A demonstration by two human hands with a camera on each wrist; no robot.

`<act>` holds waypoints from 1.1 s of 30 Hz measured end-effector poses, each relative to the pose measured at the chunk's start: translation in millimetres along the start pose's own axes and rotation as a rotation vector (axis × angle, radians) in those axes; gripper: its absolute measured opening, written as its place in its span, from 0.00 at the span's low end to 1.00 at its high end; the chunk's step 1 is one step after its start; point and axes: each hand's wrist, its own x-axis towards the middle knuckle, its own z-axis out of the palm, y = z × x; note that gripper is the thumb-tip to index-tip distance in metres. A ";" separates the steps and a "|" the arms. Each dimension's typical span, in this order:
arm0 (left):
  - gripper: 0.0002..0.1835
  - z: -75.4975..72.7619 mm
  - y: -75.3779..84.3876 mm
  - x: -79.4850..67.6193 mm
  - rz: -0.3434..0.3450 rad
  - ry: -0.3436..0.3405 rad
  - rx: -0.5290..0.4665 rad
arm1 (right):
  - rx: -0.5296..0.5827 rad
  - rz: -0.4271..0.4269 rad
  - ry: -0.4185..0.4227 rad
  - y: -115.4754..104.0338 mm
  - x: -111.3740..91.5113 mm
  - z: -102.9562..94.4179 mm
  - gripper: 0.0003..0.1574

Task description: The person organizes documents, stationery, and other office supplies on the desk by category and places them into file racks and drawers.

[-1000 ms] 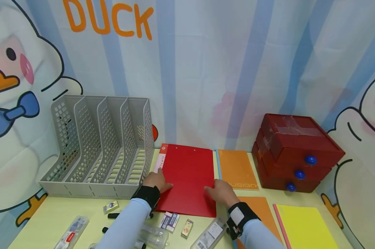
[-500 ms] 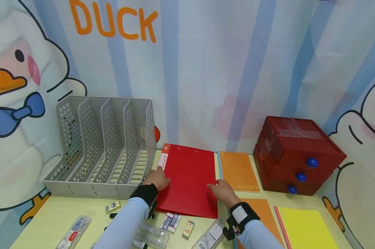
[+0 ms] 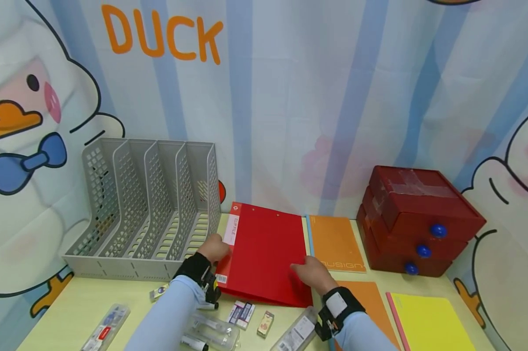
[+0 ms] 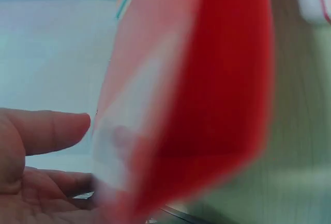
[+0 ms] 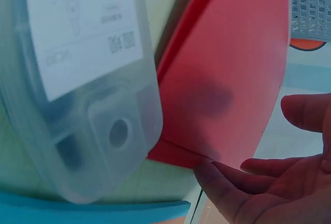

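Note:
A red clip file (image 3: 264, 251) lies in front of me on the table, its left side tilted up so the spine label and barcode show. My left hand (image 3: 214, 247) holds its left edge. In the left wrist view, the thumb (image 4: 57, 130) reaches the spine while the fingertips are partly hidden behind the blurred file. On the other side, my right hand (image 3: 314, 274) is at the file's right edge. Its fingertips (image 5: 209, 175) touch the edge near the lower corner, and its thumb (image 5: 300, 111) stands apart from the cover.
A grey divided file rack (image 3: 123, 268) stands left and a red drawer box (image 3: 417, 209) right. Orange notebooks (image 3: 336, 241) and a yellow notebook (image 3: 430, 321) lie on the right. Near me are small boxes (image 3: 265, 323), a plastic case (image 3: 296, 331), markers (image 3: 195, 343) and a pencil case (image 3: 106, 329).
The file's left side has risen and its spine has turned into view, with the left hand moving slightly left and down. The right hand stays at the right edge, lower on it.

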 end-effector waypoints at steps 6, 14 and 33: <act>0.17 -1.8 4.3 1.0 -0.002 -0.055 -0.116 | -0.015 -0.011 -0.008 2.2 0.5 -1.0 0.35; 0.24 -6.7 7.8 -10.4 0.042 -0.076 -0.287 | 0.049 -0.022 0.002 10.8 1.5 -5.1 0.39; 0.33 -29.9 13.7 -33.9 0.307 -0.240 -0.448 | 0.456 -0.104 0.174 3.6 2.0 -26.9 0.28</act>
